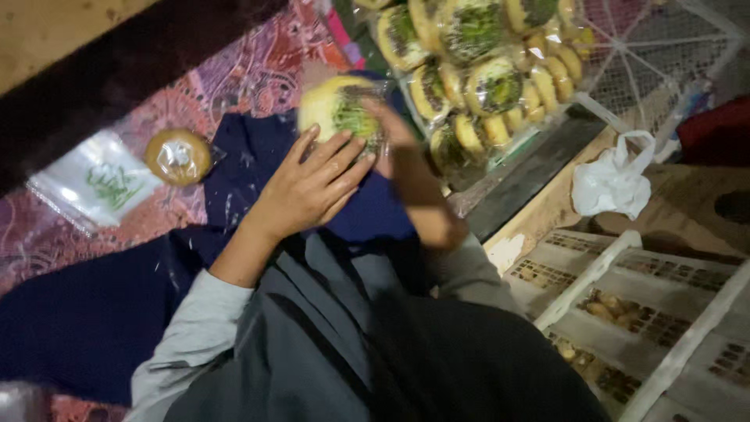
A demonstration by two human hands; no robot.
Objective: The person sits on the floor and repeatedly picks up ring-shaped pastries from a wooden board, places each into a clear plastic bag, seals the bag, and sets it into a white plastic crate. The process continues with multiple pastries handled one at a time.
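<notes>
I see both hands closed on one bun (341, 109), a round yellow one with a green topping, in clear wrap. My left hand (312, 186) lies over its near side, fingers (344, 152) spread flat against the wrap. My right hand (394, 137) grips it from the far side, thumb on the edge, the rest of that hand partly hidden behind the bun. The bun is held up above a dark blue cloth (234, 164) that covers the lap.

Just beyond it lies a bag (476, 70) of the same buns, packed in rows. To the left, on the patterned mat (258, 70), a single brown wrapped bun (179, 156) sits beside a stack of clear printed bags (94, 184). To the right I see a white plastic bag (613, 184) on a wooden surface, and pale plastic crates (648, 305) below it.
</notes>
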